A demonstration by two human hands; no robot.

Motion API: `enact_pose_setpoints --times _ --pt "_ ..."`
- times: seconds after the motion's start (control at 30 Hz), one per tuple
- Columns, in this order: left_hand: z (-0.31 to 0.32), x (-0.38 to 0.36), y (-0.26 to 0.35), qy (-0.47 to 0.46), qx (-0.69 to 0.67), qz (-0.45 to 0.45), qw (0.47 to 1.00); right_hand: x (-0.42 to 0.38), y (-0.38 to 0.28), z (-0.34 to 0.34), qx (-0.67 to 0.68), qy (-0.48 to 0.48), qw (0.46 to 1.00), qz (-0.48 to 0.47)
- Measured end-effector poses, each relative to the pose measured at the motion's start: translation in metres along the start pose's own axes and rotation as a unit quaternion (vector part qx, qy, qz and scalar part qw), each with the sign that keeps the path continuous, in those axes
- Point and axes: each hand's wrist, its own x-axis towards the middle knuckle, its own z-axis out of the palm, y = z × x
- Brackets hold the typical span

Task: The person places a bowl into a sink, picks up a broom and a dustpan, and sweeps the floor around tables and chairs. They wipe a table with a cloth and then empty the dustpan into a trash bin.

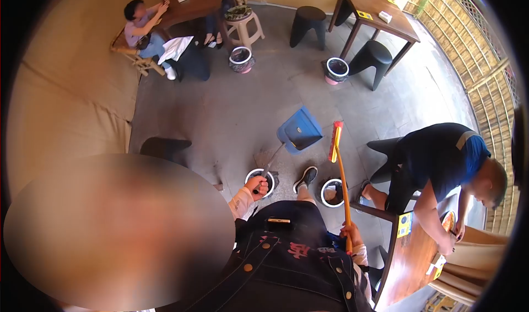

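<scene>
My left hand [257,185] is closed round the grey handle of a blue dustpan [298,126], whose pan is out in front over the grey floor. Closed on the orange handle of a broom [344,188], my right hand [351,235] is at my right side. The broom's red and yellow head [335,141] is just right of the dustpan, apart from it. A white-rimmed bin [267,174] with a dark bag stands beside my left hand. Another lined bin [332,204], with some litter inside, is left of the broom handle.
At right, a person [441,158] bends over a wooden table [408,262]. Another person [146,31] sits at the far-left table [195,6]. Lined bins [242,64] [336,72] and black stools [308,25] [374,58] stand farther back. A blurred patch covers the lower left.
</scene>
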Motion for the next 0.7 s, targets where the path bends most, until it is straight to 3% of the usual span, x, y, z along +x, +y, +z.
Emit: enact_pose_setpoints --times 0.1,0.37,0.47,0.7 --pt "0.024 0.071 0.043 -0.010 0.017 -0.035 0.999 0.056 -0.046 -0.023 0.066 -0.003 0.998 0.010" --pt "0.213 0.193 0.132 0.051 0.082 -0.111 0.989 0.155 -0.230 -0.061 0.206 -0.059 0.977 -0.002" --pt "0.286 0.252 0.162 0.053 0.112 -0.118 0.985 0.180 -0.308 -0.072 0.242 -0.021 0.970 0.001" --pt "0.454 0.432 0.234 0.024 0.152 -0.298 0.942 0.274 -0.449 -0.118 0.308 0.056 0.948 -0.063"
